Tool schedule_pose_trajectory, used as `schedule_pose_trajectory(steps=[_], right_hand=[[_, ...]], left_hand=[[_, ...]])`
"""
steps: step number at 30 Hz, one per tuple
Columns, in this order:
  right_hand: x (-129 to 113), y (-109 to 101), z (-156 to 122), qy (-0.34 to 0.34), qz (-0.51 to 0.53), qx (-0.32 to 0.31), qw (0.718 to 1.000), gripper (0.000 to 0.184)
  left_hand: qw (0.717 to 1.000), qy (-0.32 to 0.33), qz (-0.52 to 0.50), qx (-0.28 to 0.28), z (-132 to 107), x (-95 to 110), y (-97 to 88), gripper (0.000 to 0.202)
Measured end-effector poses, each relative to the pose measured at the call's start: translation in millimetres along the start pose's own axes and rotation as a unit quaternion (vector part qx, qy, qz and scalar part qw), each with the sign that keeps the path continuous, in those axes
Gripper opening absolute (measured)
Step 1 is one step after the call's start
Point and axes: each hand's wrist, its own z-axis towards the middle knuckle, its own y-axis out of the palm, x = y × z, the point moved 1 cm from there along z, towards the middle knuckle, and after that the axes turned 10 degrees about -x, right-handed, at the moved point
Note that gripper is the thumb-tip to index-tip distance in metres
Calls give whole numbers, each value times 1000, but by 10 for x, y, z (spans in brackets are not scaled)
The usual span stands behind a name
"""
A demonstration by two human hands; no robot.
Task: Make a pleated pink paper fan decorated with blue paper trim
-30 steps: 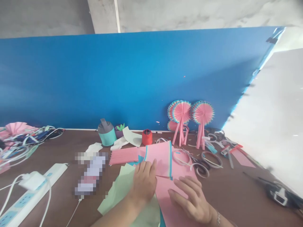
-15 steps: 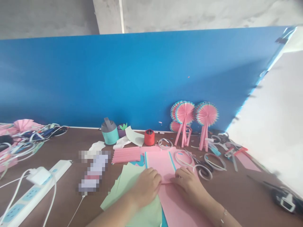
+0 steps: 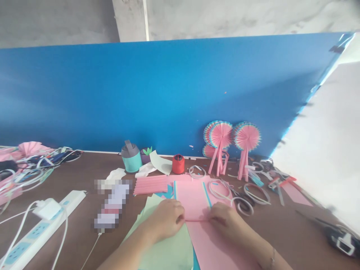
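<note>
A pink sheet of paper (image 3: 192, 198) with blue and pale strips along its sides lies in front of me, its near edge turned into a narrow fold. My left hand (image 3: 168, 219) pinches that edge at its left end, fingers curled. At the right end, my right hand (image 3: 227, 222) grips the same edge with bent fingers, and the fingertips are partly hidden. Under my left wrist is a stack of pale green paper (image 3: 168, 251). More pink paper (image 3: 213, 243) lies beneath the right hand. A pleated pink paper strip (image 3: 150, 185) rests behind the left hand.
Pink paper fans (image 3: 221, 135) stand against the blue partition (image 3: 140, 93). Rolls of white tape (image 3: 244, 206) and scissors (image 3: 249, 200) lie right of the sheet. A red container (image 3: 178, 164) and a teal one (image 3: 132, 161) stand behind. To the left is a power strip (image 3: 39, 228).
My hands have slid apart along the folded edge, the left one leftward and the right one slightly rightward. More of the pink sheet's near edge shows between them.
</note>
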Motion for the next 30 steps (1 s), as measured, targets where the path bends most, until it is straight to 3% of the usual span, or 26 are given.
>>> schedule_pose_trajectory(steps=[9,15,18,25,30], right_hand=[[79,20,-10,12,10,2,1000,26],[60,-8,-1,131,110,10,985,19],[29,-33,5,137,108,7,985,17],[34,-22,27,130,87,8,988,17],[69,21,53,175,79,20,981,11]], left_hand=[[995,-37,-90,-9,-29,-135,-27,19],[983,-104,-152,-5,-52,-163,-47,21],[977,-123,-172,3,-41,-161,-53,20],[966,-181,-181,9,12,-219,-41,19],[963,-212,-166,9,41,-236,-6,21]])
